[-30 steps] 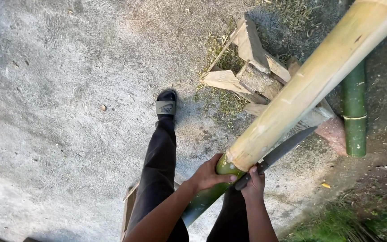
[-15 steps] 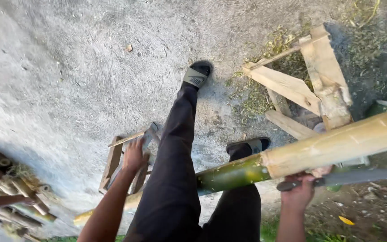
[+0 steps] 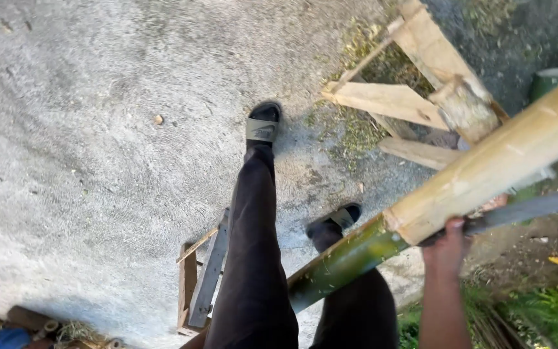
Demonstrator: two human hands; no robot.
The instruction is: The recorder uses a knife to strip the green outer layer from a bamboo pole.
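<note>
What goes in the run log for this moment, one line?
right hand: holds bamboo pole and knife | left hand: out of view | walking on concrete

Long bamboo pole [image 3: 485, 174], green-ended, slanting above ground.

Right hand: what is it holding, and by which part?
The right hand grips the bamboo pole from beneath, where its green skin meets the peeled pale section, along with a long knife at its handle end. The left hand is not visible.
</note>
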